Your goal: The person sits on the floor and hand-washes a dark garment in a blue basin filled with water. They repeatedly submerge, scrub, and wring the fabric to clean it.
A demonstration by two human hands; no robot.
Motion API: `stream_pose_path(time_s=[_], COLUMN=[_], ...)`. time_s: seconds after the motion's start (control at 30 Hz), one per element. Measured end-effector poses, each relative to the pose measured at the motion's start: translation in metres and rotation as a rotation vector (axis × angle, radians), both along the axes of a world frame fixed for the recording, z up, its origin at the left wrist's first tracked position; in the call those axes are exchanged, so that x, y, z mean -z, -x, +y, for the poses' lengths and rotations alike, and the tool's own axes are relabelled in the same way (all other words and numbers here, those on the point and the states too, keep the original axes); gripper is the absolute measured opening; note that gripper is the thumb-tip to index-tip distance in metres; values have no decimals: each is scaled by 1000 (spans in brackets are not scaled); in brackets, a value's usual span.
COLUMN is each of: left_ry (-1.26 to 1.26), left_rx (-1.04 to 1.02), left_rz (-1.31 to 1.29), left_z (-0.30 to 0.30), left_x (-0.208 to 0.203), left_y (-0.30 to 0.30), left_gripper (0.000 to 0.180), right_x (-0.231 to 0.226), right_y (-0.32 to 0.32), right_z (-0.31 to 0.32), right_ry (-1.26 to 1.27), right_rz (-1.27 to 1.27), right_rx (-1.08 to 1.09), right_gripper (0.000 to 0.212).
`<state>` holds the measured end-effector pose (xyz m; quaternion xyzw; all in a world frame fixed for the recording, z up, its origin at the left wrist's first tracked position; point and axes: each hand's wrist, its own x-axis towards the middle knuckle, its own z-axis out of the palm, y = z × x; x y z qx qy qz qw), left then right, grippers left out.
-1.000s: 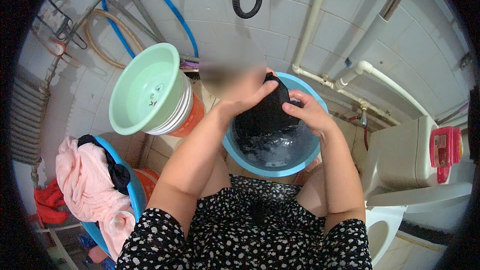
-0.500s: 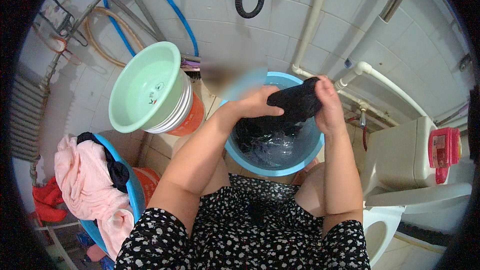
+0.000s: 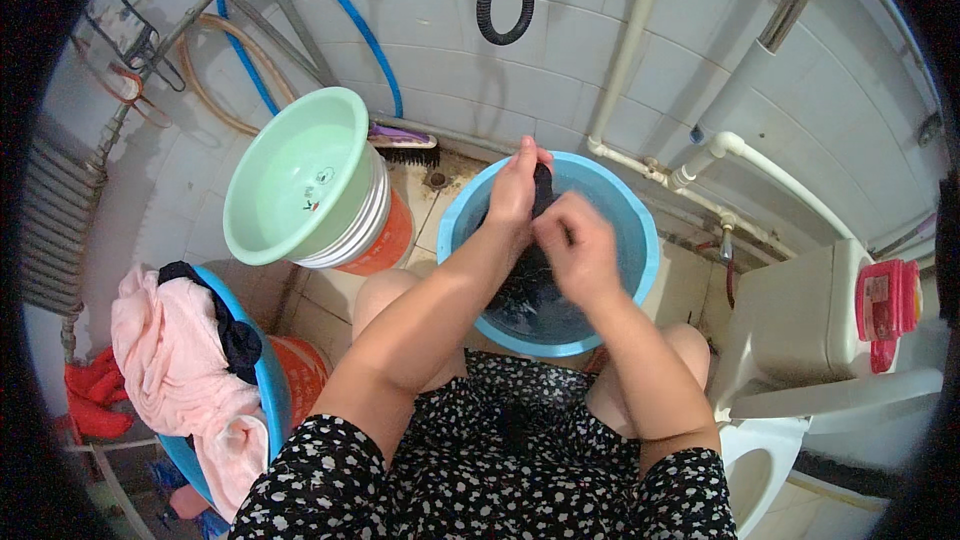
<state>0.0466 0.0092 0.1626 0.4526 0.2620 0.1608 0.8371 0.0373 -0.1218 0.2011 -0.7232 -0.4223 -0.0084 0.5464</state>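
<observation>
A light blue basin (image 3: 648,240) stands on the floor between my knees with water in it. Wet black cloth (image 3: 530,285) hangs down into the water, and part of it rises between my hands. My left hand (image 3: 513,185) is closed on the cloth's upper end over the middle of the basin. Just to the right, my right hand (image 3: 580,240) is curled with its fingers against the same cloth, slightly smeared by motion. What kind of garment it is, I cannot tell.
At left, a pale green basin (image 3: 290,180) sits on an orange-and-white bucket (image 3: 372,240). Nearer, a blue tub (image 3: 275,380) holds pink cloth (image 3: 175,360) and black cloth. A brush (image 3: 408,143) lies by the wall. The toilet (image 3: 765,470) and pipes (image 3: 625,60) are at right.
My hands were apart with the black cloth stretched between them above the basin. Now they are close together, the right one lower and further left, and the cloth hangs into the water.
</observation>
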Motion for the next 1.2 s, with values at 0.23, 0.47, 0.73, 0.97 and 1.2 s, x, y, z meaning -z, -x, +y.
stream_pose_path(time_s=[0.23,0.47,0.73,0.97,1.2], left_ry=[191,258,-88,-381,-600], left_rx=[-71,43,236,425,849], left_rz=[-113,96,-176,-141,86], left_z=[-51,-39,9,18,30], left_x=[-2,8,-23,-8,15], left_y=[9,6,7,3,8], left_gripper=[36,37,38,29,38], right_x=[16,27,21,23,12], right_y=[-46,-49,-53,-64,-71], right_z=[13,12,-18,-36,-42], right_ry=[252,362,108,6,-476], right_rz=[-86,-55,1378,1170,1046], right_rx=[445,442,14,-148,-153], right_gripper=[32,41,40,23,26])
